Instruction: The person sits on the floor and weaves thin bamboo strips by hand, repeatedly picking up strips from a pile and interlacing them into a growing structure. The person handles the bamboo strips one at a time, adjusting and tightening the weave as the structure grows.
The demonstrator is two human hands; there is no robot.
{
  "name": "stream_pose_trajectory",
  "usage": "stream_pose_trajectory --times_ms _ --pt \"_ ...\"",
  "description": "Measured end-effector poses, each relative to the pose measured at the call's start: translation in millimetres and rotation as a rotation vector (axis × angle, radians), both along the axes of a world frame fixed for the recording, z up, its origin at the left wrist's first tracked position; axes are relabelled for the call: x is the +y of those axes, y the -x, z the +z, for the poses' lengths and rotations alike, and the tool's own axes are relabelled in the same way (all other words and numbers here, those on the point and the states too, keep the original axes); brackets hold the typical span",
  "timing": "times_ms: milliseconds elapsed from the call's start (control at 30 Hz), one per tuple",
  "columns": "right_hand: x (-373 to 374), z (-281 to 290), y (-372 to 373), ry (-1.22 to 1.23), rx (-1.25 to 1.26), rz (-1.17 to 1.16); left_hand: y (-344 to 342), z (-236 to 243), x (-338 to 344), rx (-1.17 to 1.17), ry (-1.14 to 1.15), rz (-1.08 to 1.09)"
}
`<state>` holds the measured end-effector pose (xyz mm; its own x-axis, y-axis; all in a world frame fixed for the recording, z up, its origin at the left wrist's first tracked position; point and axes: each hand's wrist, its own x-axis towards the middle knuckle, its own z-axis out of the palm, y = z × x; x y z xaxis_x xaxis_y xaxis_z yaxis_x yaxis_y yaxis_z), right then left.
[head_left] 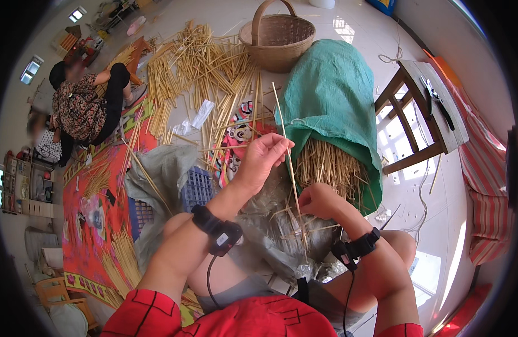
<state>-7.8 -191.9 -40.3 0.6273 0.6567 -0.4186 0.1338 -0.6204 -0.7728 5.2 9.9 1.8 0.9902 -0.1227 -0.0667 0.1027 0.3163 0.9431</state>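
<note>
The person's knees fill the lower middle of the view, with a grey plastic sheet (270,236) spread over the lap. Both forearms carry black wrist units with cables.

The left hand (263,159) is raised above the lap with its fingers pinched narrow around a long pale straw stalk (287,157), gripping it near mid-length. The right hand (319,200) is closed around the same stalk lower down, just above the lap. The stalk stands nearly upright, its top end reaching toward the green sack (332,101).

Scene, largest to smallest:
- The tiled floor (225,17) carries everything.
- A red patterned mat (82,247) lies along the floor's left side.
- The green sack lies open toward the person, and a dense bundle of straw (329,165) protrudes from its mouth.
- Loose cut stalks (197,67) are scattered across the upper middle of the floor.
- A wicker basket (277,39) stands behind the sack.
- A wooden stool (422,106) stands to the right.
- A second person (82,106) sits at the upper left.

Progress assessment: one stalk is in hand and being worked. Judging by the full sack, most of the stock remains unprocessed. The scattered stalks suggest that a considerable batch is already handled.
</note>
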Motion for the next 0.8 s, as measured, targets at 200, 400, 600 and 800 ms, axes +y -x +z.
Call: stream_pose_trajectory --times_ms 200,400,600,800 --pt "10.3 15.6 -2.8 -0.371 0.523 -0.216 -5.8 -4.1 22.5 0.065 -0.022 0.198" --pt "11.5 8.0 6.1 -0.513 0.622 -0.135 -14.2 0.1 39.9 0.088 -0.049 0.439" --pt "4.6 14.0 8.5 -0.29 0.53 -0.031 -32.5 0.3 76.2 0.018 0.079 0.737" --pt "7.7 24.0 7.7 -0.241 0.423 -0.137 -30.6 4.8 91.2 0.018 0.033 0.809"
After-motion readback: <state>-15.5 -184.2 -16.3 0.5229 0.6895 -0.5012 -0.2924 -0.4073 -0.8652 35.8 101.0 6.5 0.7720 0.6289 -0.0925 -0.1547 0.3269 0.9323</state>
